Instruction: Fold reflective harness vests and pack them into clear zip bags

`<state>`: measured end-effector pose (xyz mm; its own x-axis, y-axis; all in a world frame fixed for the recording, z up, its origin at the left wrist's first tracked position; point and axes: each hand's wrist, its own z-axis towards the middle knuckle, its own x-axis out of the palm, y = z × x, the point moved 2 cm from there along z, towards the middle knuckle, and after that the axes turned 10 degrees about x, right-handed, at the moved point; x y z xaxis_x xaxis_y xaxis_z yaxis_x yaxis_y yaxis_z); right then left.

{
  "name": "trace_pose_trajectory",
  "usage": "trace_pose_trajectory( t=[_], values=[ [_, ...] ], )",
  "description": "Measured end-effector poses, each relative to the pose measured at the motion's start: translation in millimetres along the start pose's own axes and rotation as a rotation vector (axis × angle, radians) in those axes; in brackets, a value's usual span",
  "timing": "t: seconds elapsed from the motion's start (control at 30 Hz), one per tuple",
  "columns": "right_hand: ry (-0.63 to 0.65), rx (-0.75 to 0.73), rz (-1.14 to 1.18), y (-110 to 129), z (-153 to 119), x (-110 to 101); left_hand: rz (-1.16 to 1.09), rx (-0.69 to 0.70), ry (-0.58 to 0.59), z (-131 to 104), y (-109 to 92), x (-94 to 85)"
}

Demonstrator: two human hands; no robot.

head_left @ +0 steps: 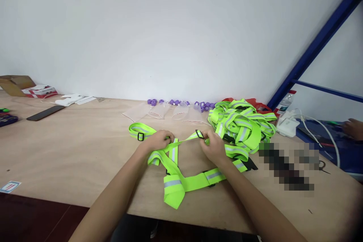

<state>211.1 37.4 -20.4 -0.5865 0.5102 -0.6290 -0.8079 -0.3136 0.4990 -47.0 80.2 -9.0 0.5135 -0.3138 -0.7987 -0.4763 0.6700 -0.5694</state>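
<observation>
A neon yellow-green reflective strap harness (195, 183) with grey stripes lies on the table in front of me. My left hand (161, 140) is closed on one of its straps, close to a looped end with a black slide buckle (140, 136). Between my hands a strap stretch (184, 143) runs slightly slanted. My right hand (213, 146) pinches that strap beside another black slide buckle (199, 134). The fingertips of both hands are partly hidden. Just right of my right hand sits a heap of similar reflective straps (244, 124), with black clips among them.
Clear plastic bags (138, 112) and several purple rolls (206, 106) lie along the wall. Red plastic (258, 106), a bottle (286, 102) and a white adapter with cables (287, 124) stand right. Another person's hand (354, 129) shows at the right edge. A cardboard box (15, 85) stands far left.
</observation>
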Motion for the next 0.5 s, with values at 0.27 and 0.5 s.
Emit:
trace_pose_trajectory(
  t=[0.27,0.5],
  values=[
    [0.006,0.11,0.233,-2,1,-10,0.089,-0.098,-0.023,-3,9,-6.9],
    [0.106,0.046,0.256,1,3,-6,0.195,-0.162,-0.214,-4,1,-18.4]
  ],
)
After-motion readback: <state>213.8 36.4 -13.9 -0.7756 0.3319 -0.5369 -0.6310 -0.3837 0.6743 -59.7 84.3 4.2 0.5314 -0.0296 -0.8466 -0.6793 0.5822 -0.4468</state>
